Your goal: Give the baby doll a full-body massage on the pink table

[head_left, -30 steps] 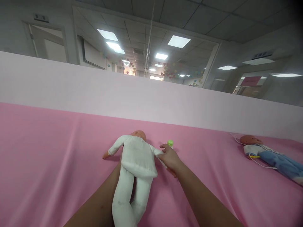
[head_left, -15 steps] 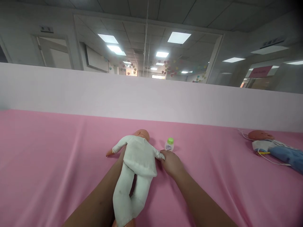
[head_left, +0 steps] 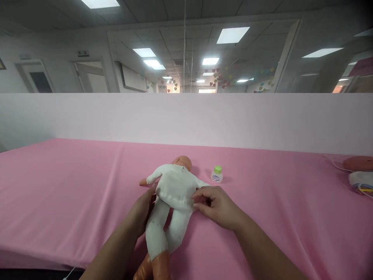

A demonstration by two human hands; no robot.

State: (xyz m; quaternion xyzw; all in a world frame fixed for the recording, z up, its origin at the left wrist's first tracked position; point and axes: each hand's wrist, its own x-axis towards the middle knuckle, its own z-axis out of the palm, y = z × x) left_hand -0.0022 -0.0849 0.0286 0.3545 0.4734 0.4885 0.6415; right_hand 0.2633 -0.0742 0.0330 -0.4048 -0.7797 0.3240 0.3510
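Note:
A baby doll (head_left: pixel 171 194) in a white suit lies face down on the pink cloth (head_left: pixel 72 186), head away from me, bare feet toward me. My left hand (head_left: pixel 142 212) rests against the doll's left side, its fingers partly under the body. My right hand (head_left: pixel 217 206) is at the doll's right side, fingers curled and pinching the white fabric at its waist. A small bottle with a green cap (head_left: pixel 217 175) stands just beyond my right hand, apart from it.
A pale partition wall (head_left: pixel 186 118) runs along the far edge of the pink surface. A second doll (head_left: pixel 359 169) with a cable lies at the far right edge. The near edge of the surface shows at the lower left.
The view has tilted down and shifted right. My right hand moved from the doll's arm to its waist. My left hand slid out to the doll's side.

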